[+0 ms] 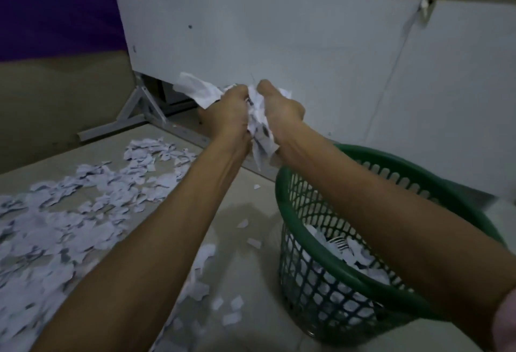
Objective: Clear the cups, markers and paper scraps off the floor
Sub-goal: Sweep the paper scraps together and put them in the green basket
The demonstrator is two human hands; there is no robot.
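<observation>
Both hands' fingers clutch a paper wad (pixel 258 125) above the scrap-strewn tiled floor (pixel 245 201), beside a green basket (pixel 363 282).

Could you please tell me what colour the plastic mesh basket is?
Dark green: the round plastic mesh basket, seen in the head view.

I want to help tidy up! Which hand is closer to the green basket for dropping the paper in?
Right hand, probably. Both hands grip the paper bundle, but the right sits nearer the green basket's rim; the left hand is farther.
</observation>
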